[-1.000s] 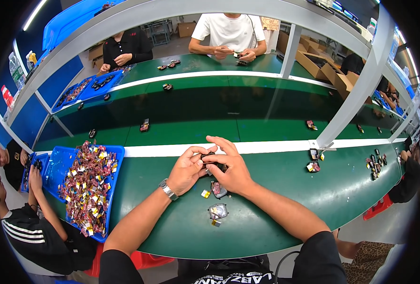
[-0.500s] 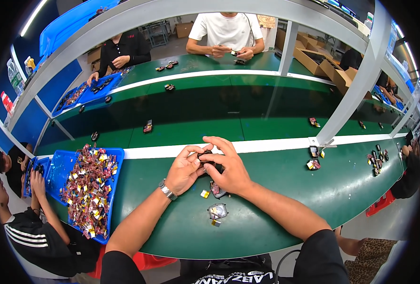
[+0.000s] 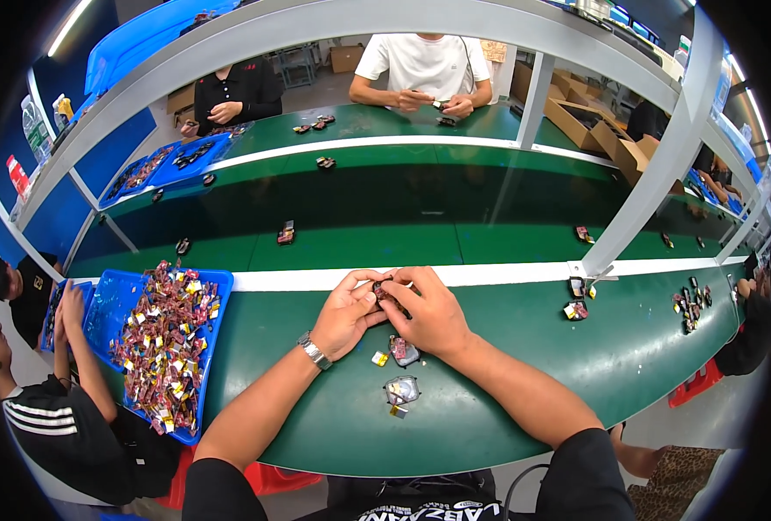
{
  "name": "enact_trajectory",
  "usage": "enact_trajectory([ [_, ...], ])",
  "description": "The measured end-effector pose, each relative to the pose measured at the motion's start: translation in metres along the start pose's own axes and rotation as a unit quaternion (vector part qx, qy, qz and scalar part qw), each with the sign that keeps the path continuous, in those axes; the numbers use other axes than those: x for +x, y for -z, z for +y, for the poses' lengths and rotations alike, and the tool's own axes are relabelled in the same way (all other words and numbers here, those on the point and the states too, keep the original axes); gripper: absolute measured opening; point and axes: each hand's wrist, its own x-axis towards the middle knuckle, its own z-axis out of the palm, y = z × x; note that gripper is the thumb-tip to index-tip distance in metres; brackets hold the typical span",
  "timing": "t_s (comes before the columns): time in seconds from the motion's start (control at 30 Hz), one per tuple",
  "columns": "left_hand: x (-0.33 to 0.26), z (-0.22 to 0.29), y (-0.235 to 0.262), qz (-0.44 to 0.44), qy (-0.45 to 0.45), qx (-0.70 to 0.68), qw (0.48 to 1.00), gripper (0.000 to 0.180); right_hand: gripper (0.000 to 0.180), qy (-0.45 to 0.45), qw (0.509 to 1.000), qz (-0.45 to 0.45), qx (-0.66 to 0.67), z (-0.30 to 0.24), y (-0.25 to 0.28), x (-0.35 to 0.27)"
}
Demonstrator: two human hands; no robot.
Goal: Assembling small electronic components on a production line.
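Both hands meet just near of the white stripe on the green bench point(image 3: 316, 417): the left hand point(image 3: 346, 311) and right hand point(image 3: 433, 311) together pinch a small dark part point(image 3: 383, 290) between their fingertips. Two similar parts point(image 3: 403, 352) lie just nearer; a blue tray point(image 3: 112, 308) sits far left.

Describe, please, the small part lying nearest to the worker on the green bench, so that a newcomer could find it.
Start at the green bench, then drop below the left hand and right hand. Two small parts lie there; it is the silvery one, nearer the bench edge than the reddish one.
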Motion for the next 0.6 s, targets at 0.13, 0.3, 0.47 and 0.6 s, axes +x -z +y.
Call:
enact_trajectory([
  [0.13,0.000,0.000,0.000,-0.011,0.006,0.002,1.000,0.026,0.019,0.014,0.999,0.002,-0.037,0.001,-0.002,0.000],
  [0.3,0.000,-0.002,-0.005,0.006,0.011,0.026,1.000,0.026,0.017,0.018,0.997,-0.004,-0.072,0.004,-0.006,-0.007],
  [0.47,0.000,-0.003,-0.009,0.018,0.000,0.032,0.999,0.028,0.017,0.035,0.993,-0.008,-0.114,0.004,-0.007,-0.007],
  [0.6,0.000,-0.004,-0.003,0.020,0.007,0.024,0.999,0.029,0.022,0.001,0.997,-0.008,-0.080,-0.009,-0.006,-0.004],
])
